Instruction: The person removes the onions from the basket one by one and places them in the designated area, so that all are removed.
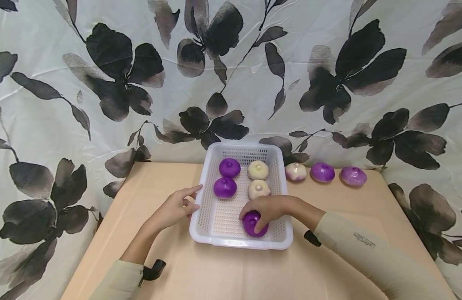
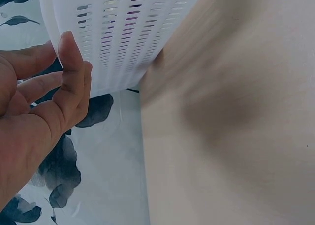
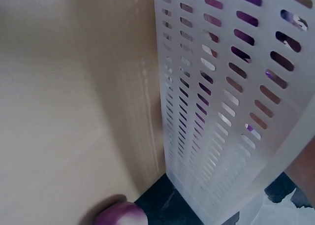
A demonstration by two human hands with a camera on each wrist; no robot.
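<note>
A white perforated plastic basket [image 1: 241, 246] stands on the table. Inside its near right part, my right hand [image 1: 270, 208] grips a purple onion [image 1: 250, 225] from above, fingers curled over it. Two more purple onions [image 1: 225, 188] sit at the basket's left, and two pale onions [image 1: 259, 188] lie in a column at its right, just beyond my right hand. My left hand [image 1: 174, 208] touches the basket's left rim with its fingertips. Seen from the left wrist, the left fingers [image 2: 72, 52] lie against the rim and outer wall, loosely bent.
Right of the basket, along the table's far edge, lie a white-and-purple onion [image 1: 296, 171] and two purple onions [image 1: 322, 172]. A floral cloth [image 1: 231, 83] hangs behind the table [image 1: 159, 266]. The basket's slotted wall [image 3: 231, 87] fills much of the right wrist view.
</note>
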